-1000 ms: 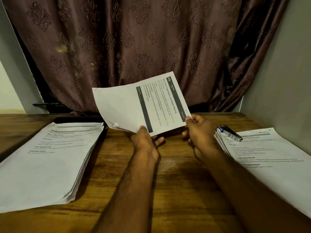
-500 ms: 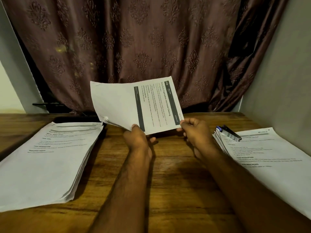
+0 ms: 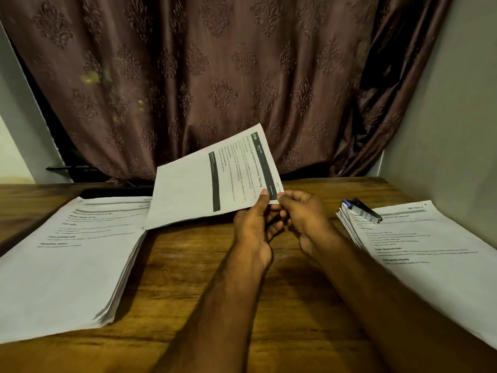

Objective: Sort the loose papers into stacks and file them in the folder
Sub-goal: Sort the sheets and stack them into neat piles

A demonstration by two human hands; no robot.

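Note:
I hold a small set of printed sheets (image 3: 215, 181) above the middle of the wooden table (image 3: 204, 265). Its dark header bands run sideways and its far left corner droops onto the left stack. My left hand (image 3: 254, 227) pinches the sheets' near right corner with the thumb on top. My right hand (image 3: 304, 216) pinches the same corner just beside it. A thick stack of papers (image 3: 67, 259) lies on the table at the left. Another stack (image 3: 425, 249) lies at the right. No folder shows clearly.
A blue and black stapler-like object (image 3: 361, 211) rests on the far corner of the right stack. A patterned brown curtain (image 3: 215, 76) hangs behind the table. A grey wall (image 3: 457, 130) closes the right side. Something flat and dark (image 3: 115, 192) lies behind the left stack.
My left hand has slid right along the sheets' lower edge to the corner beside my right hand. The sheets have tipped, and their left corner has dropped onto the left stack.

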